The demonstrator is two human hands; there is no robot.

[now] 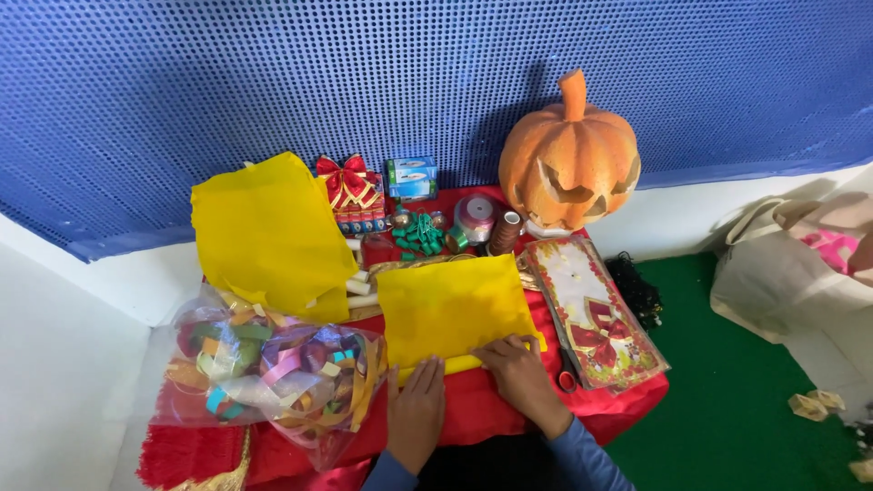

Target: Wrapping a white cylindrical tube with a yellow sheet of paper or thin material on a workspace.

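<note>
Blue perforated wall behind a red-draped table [473, 414]. 2 hands, left hand [416, 414] and right hand [520, 373] (both flat, gripping nothing), press yellow paper [450, 309].

bright, even light, wide-lens bend

brightly and evenly lit from above and in front, with saturated colours. soft shadow thrown left and up from the pumpkin [570, 155] onto the blue perforated wall [273, 82]. faint glare on the clear plastic bag [273, 373] of paper rings. sharp at centre, slightly soft toward the corners. wall line bowed by wide-angle distortion at the edges.
</note>
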